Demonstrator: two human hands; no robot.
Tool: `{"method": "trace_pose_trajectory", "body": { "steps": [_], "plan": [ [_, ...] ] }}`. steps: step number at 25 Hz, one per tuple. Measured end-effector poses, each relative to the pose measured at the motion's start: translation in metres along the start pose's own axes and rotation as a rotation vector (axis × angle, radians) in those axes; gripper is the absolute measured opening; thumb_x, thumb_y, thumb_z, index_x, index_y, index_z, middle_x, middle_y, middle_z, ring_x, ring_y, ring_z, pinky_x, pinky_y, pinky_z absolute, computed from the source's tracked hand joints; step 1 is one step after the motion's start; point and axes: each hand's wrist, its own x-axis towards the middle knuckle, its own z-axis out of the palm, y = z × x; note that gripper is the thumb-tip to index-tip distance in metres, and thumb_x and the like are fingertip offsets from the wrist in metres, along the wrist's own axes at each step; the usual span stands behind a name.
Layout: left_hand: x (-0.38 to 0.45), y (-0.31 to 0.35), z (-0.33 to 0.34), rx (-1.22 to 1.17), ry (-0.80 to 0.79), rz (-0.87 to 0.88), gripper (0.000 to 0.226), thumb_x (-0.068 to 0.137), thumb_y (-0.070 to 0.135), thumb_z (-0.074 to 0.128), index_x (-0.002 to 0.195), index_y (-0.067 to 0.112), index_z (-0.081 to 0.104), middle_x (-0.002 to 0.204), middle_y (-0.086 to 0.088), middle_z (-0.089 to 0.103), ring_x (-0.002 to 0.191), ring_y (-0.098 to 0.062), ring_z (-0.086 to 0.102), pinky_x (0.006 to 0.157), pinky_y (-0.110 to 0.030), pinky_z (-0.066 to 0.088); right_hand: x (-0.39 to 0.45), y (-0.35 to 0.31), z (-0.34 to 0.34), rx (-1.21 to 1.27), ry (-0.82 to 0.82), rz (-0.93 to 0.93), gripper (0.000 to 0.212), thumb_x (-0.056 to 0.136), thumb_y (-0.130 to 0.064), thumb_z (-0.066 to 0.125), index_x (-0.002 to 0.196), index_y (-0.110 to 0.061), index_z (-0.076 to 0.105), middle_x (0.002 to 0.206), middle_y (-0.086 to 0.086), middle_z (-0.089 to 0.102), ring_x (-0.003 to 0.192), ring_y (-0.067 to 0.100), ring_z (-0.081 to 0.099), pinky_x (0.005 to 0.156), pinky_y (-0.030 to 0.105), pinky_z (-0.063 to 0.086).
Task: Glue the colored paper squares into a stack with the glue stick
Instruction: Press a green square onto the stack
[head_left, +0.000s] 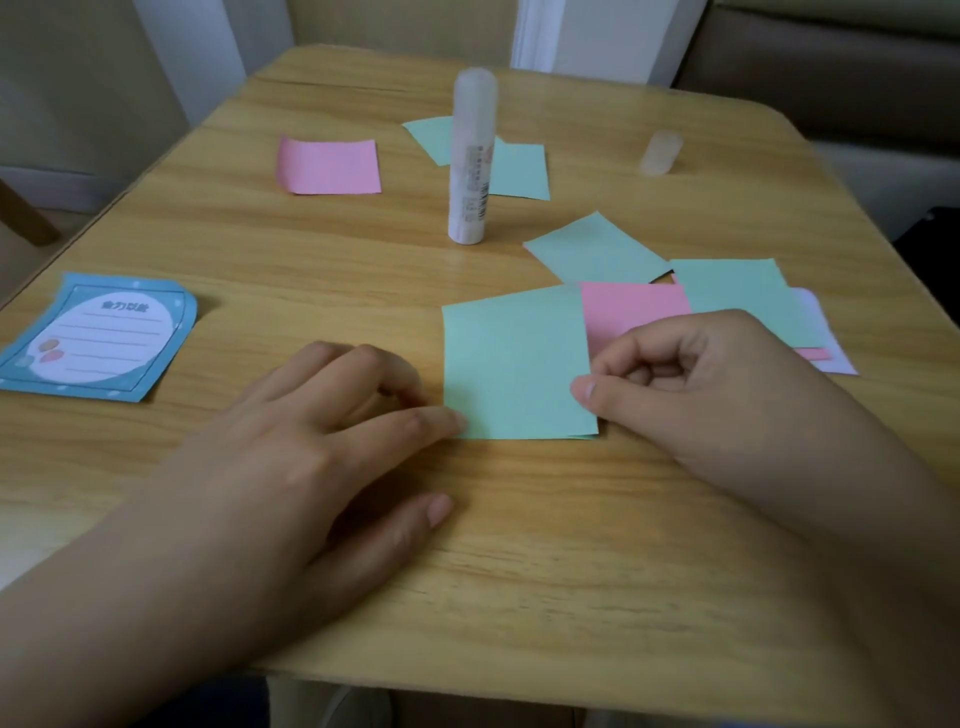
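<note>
The right hand (691, 384) has its fingers curled in and pinches the right edge of a mint-green paper square (514, 364) between thumb and forefinger; a second green edge peeks out beneath that square's lower right corner, so it lies on another sheet. The left hand (311, 431) lies flat on the light wooden table (519, 545) with fingers loosely extended, its forefinger tip touching the square's lower left corner and holding nothing. Just behind the right hand a pink paper square (631, 309) lies partly under the green one, and beyond it overlap another green square (737, 296) and a pale lilac sheet (831, 353). A tilted green square (597, 249) lies further back. A white glue stick with a frosted cap (470, 161) stands upright near the table's middle, in front of two overlapping green squares (519, 169). A loose translucent cap (661, 152) lies to the right, a lone pink square (328, 165) to the left, and a blue-bordered memo pad (104, 338) sits at the left edge.
</note>
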Motion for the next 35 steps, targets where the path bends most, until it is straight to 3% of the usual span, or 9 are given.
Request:
{"method": "trace_pose_trajectory", "body": {
  "steps": [9,19,26,35],
  "plan": [
    [-0.002,-0.011,0.0,0.037,-0.152,-0.032,0.039,0.08,0.045,0.067,0.118,0.042,0.056,0.118,0.027,0.051,0.112,-0.001,0.05,0.089,-0.032,0.047,0.002,0.004,-0.002,-0.066,-0.014,-0.012,0.016,0.076,-0.027,0.075,0.066,-0.016,0.07,0.053,-0.01,0.05,0.045,0.001,0.041,0.045,0.01,0.034],
    [-0.002,-0.018,0.003,0.068,-0.184,-0.034,0.042,0.081,0.05,0.064,0.121,0.046,0.053,0.124,0.028,0.047,0.115,-0.001,0.049,0.091,-0.031,0.046,0.002,0.007,-0.002,-0.069,-0.015,-0.047,0.016,0.077,-0.024,0.074,0.066,-0.015,0.069,0.048,-0.013,0.048,0.042,-0.001,0.04,0.043,0.008,0.032],
    [-0.003,-0.016,0.005,0.052,-0.148,-0.018,0.041,0.08,0.041,0.068,0.12,0.038,0.058,0.123,0.024,0.05,0.115,-0.002,0.048,0.091,-0.034,0.045,0.001,0.006,-0.002,-0.063,-0.019,-0.05,0.016,0.077,-0.022,0.074,0.064,-0.015,0.068,0.044,-0.015,0.047,0.04,-0.001,0.041,0.042,0.007,0.031],
    [-0.003,-0.016,0.004,0.062,-0.135,-0.001,0.039,0.083,0.052,0.058,0.121,0.042,0.056,0.121,0.024,0.049,0.112,-0.005,0.049,0.089,-0.037,0.047,0.0,0.006,-0.001,-0.066,-0.002,-0.033,0.015,0.077,-0.024,0.074,0.065,-0.016,0.069,0.045,-0.015,0.049,0.04,-0.002,0.041,0.041,0.007,0.032]
  ]
}}
